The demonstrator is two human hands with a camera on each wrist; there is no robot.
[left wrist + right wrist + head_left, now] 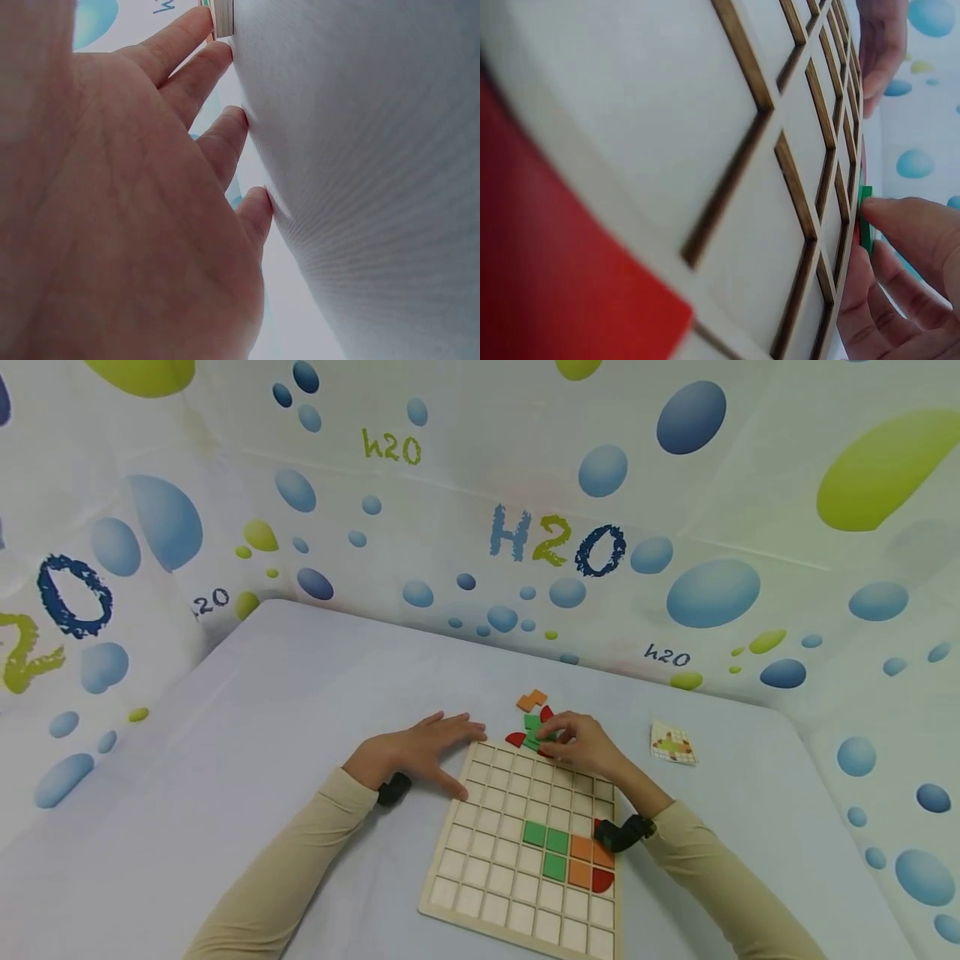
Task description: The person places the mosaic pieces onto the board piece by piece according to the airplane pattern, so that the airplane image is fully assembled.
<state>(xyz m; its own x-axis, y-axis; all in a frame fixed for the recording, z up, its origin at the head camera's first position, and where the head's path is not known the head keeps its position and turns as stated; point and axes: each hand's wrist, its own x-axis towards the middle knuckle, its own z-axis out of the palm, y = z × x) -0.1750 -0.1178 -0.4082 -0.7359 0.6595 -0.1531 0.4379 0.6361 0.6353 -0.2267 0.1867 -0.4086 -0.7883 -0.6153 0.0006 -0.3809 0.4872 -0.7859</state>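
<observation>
My right hand is over a small heap of pieces just past the far edge of the wooden grid board. Its thumb and fingers pinch a green tile, seen edge-on in the right wrist view. Red rounded pieces and more green tiles lie around those fingertips. With fingers spread, my left hand rests at the board's far left corner, thumb on the left rim. In the board's right half sit green squares, orange tiles and a red rounded piece.
Orange tiles lie beyond the heap. Right of the board is a small pattern card. A pale cloth covers the table, and a printed curtain stands behind it. The right wrist camera hides part of the board's right edge.
</observation>
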